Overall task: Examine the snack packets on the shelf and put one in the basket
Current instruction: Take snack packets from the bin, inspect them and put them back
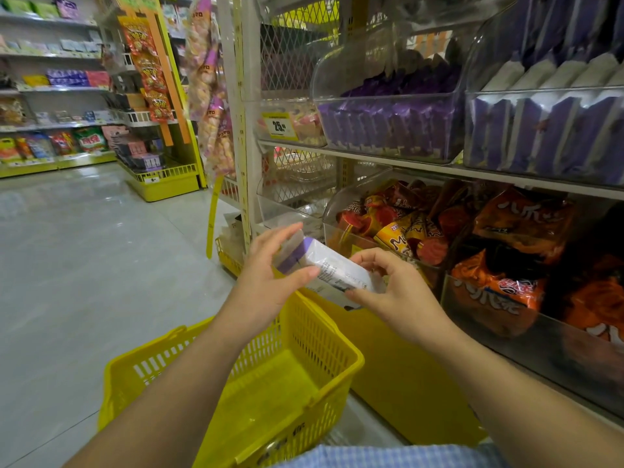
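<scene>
From the head camera, I hold a slim white-and-purple foil snack packet point(324, 263) in front of me with both hands. My left grip point(270, 275) pinches its purple-banded end between thumb and fingers, and my right grip point(388, 288) is curled round the white printed end. Neither hand is released. The packet's long axis runs from upper left down to lower right, so it spans the gap between my hands, with the printed back turned up toward me.

The yellow plastic mesh shopping basket point(277, 393) lies below the packet and nearer my body. My left forearm crosses above it. I judge the left grip to be the nearer one, since it hangs about over the far rim, while the right grip sits above the yellow base panel beside the basket. To drop the packet in I would need to bring it down and back toward me.

The small print on the packet is too blurred to read. On the white metal shelf point(439, 170), a yellow price tag point(278, 126) shows "25". The clear bin of purple packets point(388, 130) shows no legible name. The orange crisp bags point(506, 224) below carry large white script that I cannot make out, and one yellow bag starts with what looks like an "M"
</scene>
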Action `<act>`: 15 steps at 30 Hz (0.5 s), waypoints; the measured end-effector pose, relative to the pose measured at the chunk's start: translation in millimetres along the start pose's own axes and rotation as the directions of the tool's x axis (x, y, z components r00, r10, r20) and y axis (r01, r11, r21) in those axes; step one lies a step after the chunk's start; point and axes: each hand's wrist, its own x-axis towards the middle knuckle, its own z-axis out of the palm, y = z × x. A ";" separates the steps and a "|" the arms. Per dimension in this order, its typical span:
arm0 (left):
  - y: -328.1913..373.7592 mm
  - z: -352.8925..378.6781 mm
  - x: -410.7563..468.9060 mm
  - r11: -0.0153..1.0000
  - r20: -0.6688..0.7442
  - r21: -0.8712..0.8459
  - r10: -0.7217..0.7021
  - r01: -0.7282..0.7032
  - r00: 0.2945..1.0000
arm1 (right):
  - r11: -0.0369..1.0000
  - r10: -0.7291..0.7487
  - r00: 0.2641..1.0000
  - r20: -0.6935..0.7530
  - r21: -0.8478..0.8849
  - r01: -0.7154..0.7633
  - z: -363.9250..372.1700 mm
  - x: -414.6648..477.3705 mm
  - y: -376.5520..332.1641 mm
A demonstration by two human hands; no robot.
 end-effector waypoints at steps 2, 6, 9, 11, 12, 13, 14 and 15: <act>0.2 -1.3 -0.5 0.991 0.102 -0.132 -0.006 0.020 0.995 | 1.000 -0.026 1.000 -0.016 -0.015 0.026 0.4 -1.3 -2.6; -0.7 -10.0 1.2 0.896 0.165 -0.401 -0.134 0.191 0.977 | 0.987 0.004 0.999 -0.035 0.160 0.001 -6.9 -1.4 -5.5; -2.9 -11.5 1.7 0.803 0.142 -0.546 -0.191 0.238 0.971 | 0.939 0.053 0.998 -0.020 0.341 -0.043 -14.0 0.7 -5.5; -3.8 -10.8 1.7 0.740 0.143 -0.620 -0.222 0.262 0.965 | 0.881 0.073 0.997 0.000 0.468 -0.064 -15.3 0.7 -5.0; -4.1 -10.5 1.6 0.708 0.148 -0.651 -0.234 0.273 0.961 | 0.852 0.080 0.997 0.006 0.519 -0.071 -15.3 0.7 -5.0; -4.8 -9.9 1.7 0.679 0.157 -0.677 -0.245 0.285 0.957 | 0.827 0.086 0.996 0.003 0.558 -0.073 -14.8 1.0 -5.4; -5.2 -8.9 1.7 0.653 0.166 -0.697 -0.256 0.297 0.952 | 0.809 0.089 0.996 -0.015 0.584 -0.063 -14.0 1.2 -6.0; -5.0 -7.5 1.6 0.629 0.174 -0.714 -0.265 0.307 0.948 | 0.802 0.091 0.995 -0.050 0.596 -0.044 -13.5 1.1 -6.7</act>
